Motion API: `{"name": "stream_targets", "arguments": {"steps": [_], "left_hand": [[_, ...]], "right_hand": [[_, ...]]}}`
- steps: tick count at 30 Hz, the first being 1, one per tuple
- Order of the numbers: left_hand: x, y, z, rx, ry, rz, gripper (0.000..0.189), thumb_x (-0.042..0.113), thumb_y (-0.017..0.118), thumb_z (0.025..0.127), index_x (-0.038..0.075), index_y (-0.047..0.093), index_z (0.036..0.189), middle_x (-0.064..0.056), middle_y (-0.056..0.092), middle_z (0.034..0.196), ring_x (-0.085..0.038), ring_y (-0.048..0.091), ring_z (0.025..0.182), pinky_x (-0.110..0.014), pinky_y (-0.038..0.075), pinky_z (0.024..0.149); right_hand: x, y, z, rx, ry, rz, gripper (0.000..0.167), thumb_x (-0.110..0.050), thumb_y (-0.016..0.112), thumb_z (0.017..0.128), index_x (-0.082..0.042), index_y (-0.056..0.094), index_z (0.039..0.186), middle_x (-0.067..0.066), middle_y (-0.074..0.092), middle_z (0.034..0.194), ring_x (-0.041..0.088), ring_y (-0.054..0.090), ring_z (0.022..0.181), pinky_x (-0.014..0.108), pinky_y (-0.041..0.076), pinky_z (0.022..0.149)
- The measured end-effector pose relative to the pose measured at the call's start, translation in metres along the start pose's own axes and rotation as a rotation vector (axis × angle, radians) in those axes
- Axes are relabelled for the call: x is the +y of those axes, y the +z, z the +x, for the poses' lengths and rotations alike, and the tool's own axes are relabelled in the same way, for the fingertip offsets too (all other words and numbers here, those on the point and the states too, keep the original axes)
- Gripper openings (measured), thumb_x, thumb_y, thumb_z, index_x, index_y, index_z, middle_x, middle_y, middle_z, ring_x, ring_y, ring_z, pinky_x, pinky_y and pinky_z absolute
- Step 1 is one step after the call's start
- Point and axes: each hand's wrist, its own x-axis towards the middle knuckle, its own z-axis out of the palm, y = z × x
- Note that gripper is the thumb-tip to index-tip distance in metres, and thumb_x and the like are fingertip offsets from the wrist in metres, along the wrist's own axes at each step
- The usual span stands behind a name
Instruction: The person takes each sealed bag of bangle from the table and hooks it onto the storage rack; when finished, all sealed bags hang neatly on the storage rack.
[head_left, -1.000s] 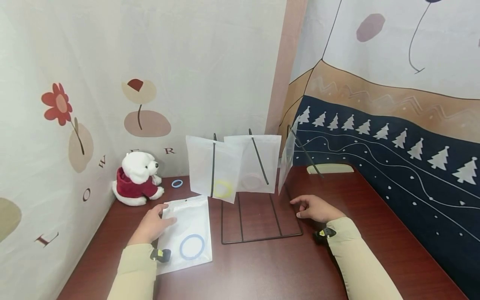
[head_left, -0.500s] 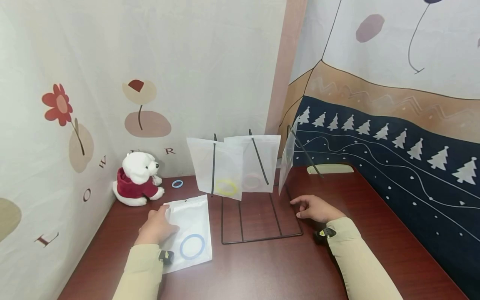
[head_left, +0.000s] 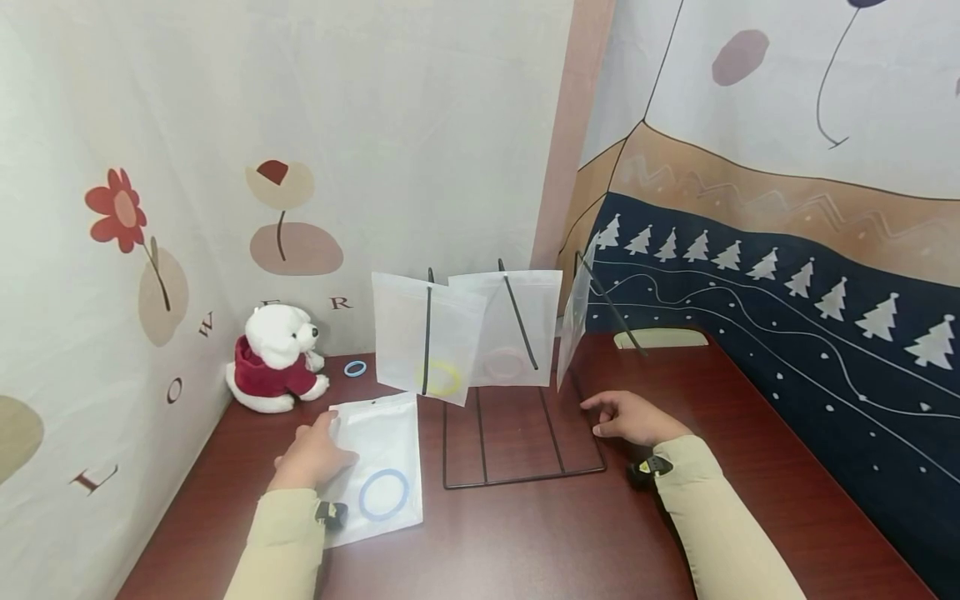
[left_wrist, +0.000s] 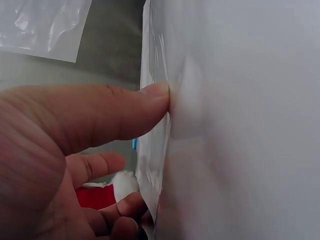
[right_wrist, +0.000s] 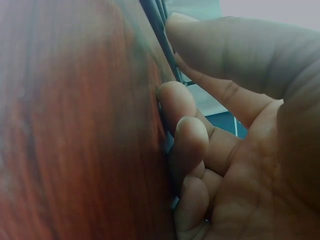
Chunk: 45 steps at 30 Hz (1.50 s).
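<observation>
A white, see-through zip bag [head_left: 378,450] with a light blue ring [head_left: 384,494] showing through it lies in front of me at left. My left hand [head_left: 313,454] is at its left edge. In the left wrist view the thumb [left_wrist: 145,107] presses on the film near the edge, with the other fingers on the far side, partly hidden. My right hand [head_left: 626,415] rests beside a black wire display rack [head_left: 525,477], index fingertip and thumb against its right base wire. In the right wrist view the remaining fingers [right_wrist: 190,145] are curled in near the wood.
On the rack's hooks hang a bag with a yellow ring [head_left: 408,333], a bag with a pink ring [head_left: 517,321] and a bag seen edge-on [head_left: 576,312]. Further back are a white plush bear [head_left: 277,358], a small blue ring [head_left: 355,368] and a pale comb [head_left: 660,337].
My left hand has shifted slightly right, and the bag's near left edge with it. The bag with the yellow ring has swung right and back. My right hand stays put.
</observation>
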Motion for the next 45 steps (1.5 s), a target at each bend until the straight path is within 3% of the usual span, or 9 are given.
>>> {"name": "stream_targets", "arguments": {"steps": [6,10,17,24,29,34,37,45], "left_hand": [[0.001,-0.001,-0.001,-0.019,0.02,0.004,0.093,0.029,0.078,0.091,0.006,0.026,0.165,-0.035,0.038,0.159,-0.06,0.038,0.142,-0.091,0.019,0.104],[0.0,-0.003,-0.002,-0.03,0.036,-0.033,0.086,0.02,0.071,0.094,0.008,0.026,0.166,-0.03,0.036,0.164,-0.06,0.034,0.147,-0.093,0.014,0.105],[-0.01,-0.011,0.003,-0.008,0.123,-0.175,0.074,0.001,0.05,0.095,-0.001,0.026,0.164,-0.033,0.028,0.166,-0.055,0.025,0.153,-0.072,0.021,0.123],[-0.013,-0.025,0.003,0.016,0.129,-0.255,0.071,-0.001,0.048,0.095,0.0,0.029,0.163,-0.035,0.025,0.166,-0.056,0.019,0.155,-0.072,0.018,0.124],[-0.012,-0.033,-0.002,0.08,0.063,-0.293,0.062,0.002,0.045,0.097,-0.002,0.038,0.159,-0.035,0.027,0.166,-0.054,0.018,0.156,-0.071,0.018,0.125],[-0.011,-0.033,-0.005,0.219,-0.034,-0.372,0.049,0.009,0.044,0.103,-0.001,0.052,0.151,-0.032,0.033,0.164,-0.052,0.024,0.156,-0.071,0.024,0.123],[-0.011,-0.034,-0.006,0.286,-0.053,-0.42,0.046,0.008,0.044,0.104,0.001,0.055,0.147,-0.03,0.036,0.164,-0.05,0.026,0.156,-0.071,0.025,0.123],[-0.011,-0.043,-0.012,0.323,-0.067,-0.463,0.059,0.004,0.042,0.099,0.005,0.046,0.158,-0.03,0.028,0.168,-0.049,0.027,0.155,-0.068,0.03,0.121]], "right_hand": [[0.0,0.0,0.0,0.0,-0.002,-0.014,0.041,-0.006,0.078,0.091,-0.004,0.07,0.131,0.004,0.063,0.084,0.019,0.057,0.077,0.032,0.05,0.069],[0.001,0.0,0.001,0.001,-0.001,-0.029,0.04,-0.007,0.077,0.092,-0.006,0.07,0.132,0.002,0.064,0.084,0.018,0.058,0.077,0.032,0.051,0.069],[-0.001,0.0,0.0,-0.001,0.004,-0.011,0.04,-0.009,0.077,0.092,-0.006,0.07,0.132,0.003,0.064,0.085,0.02,0.058,0.078,0.033,0.051,0.07],[-0.001,0.0,0.0,0.0,0.012,-0.005,0.04,-0.008,0.077,0.093,-0.006,0.07,0.132,0.003,0.064,0.084,0.02,0.058,0.077,0.035,0.051,0.071],[0.001,0.0,0.001,-0.001,0.005,-0.002,0.041,-0.009,0.078,0.093,-0.005,0.07,0.132,0.003,0.064,0.084,0.02,0.058,0.076,0.035,0.05,0.071],[0.001,-0.001,0.001,0.0,0.006,-0.007,0.041,-0.011,0.078,0.093,-0.006,0.07,0.132,0.003,0.064,0.083,0.02,0.058,0.076,0.036,0.05,0.071],[0.003,-0.001,0.002,-0.004,0.003,-0.007,0.041,-0.012,0.078,0.093,-0.006,0.07,0.132,0.003,0.065,0.083,0.02,0.059,0.076,0.036,0.05,0.071],[0.007,0.0,0.004,-0.009,-0.005,0.009,0.04,-0.012,0.078,0.093,-0.006,0.07,0.132,0.002,0.065,0.082,0.02,0.059,0.076,0.035,0.05,0.071]]}}
